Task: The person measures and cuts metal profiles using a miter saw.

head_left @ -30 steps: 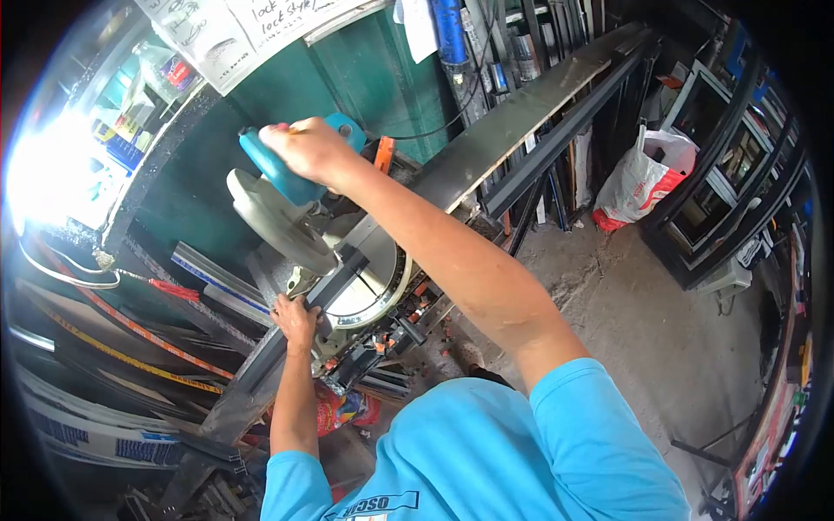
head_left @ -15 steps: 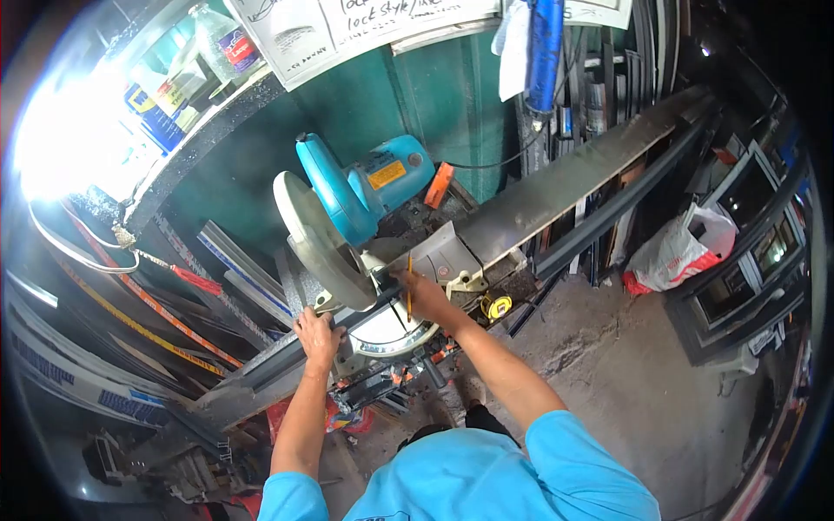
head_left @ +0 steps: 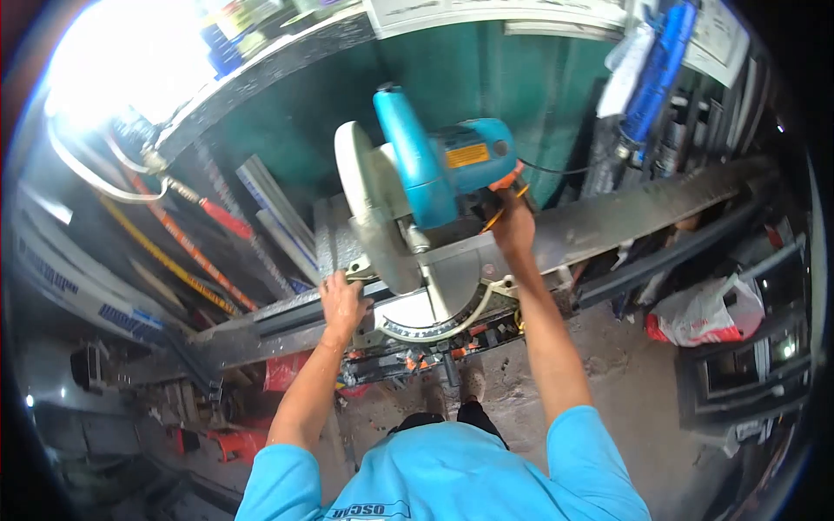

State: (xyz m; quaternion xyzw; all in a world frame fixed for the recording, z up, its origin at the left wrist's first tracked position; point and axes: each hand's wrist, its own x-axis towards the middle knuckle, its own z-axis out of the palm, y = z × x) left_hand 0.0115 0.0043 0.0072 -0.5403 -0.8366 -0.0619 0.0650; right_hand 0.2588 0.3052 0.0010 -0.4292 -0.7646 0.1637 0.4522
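Observation:
A miter saw with a teal motor housing (head_left: pixel 473 154) and a pale blade guard (head_left: pixel 369 204) stands on the bench, its head raised over the round base (head_left: pixel 434 328). My left hand (head_left: pixel 342 300) grips a dark metal bar (head_left: pixel 291 317) lying along the saw's fence, left of the blade. Stretched past the right side of the saw, my right hand (head_left: pixel 516 227) has a yellow pencil (head_left: pixel 493 220) between its fingers. Those fingertips are right at an orange block (head_left: pixel 506 178) behind the motor, partly hidden by the hand.
A long metal-topped bench (head_left: pixel 643 217) extends right. Long profiles (head_left: pixel 165 247) lean at the left, below a bright lamp (head_left: pixel 130 69). A blue tube-shaped item (head_left: pixel 658 74) hangs at the back right. A white and red plastic bag (head_left: pixel 708 311) sits among frames on the right.
My right hand has moved from the bar near the blade to the orange block behind the saw, carrying the pencil. My left hand stays on the bar. The view has shifted left.

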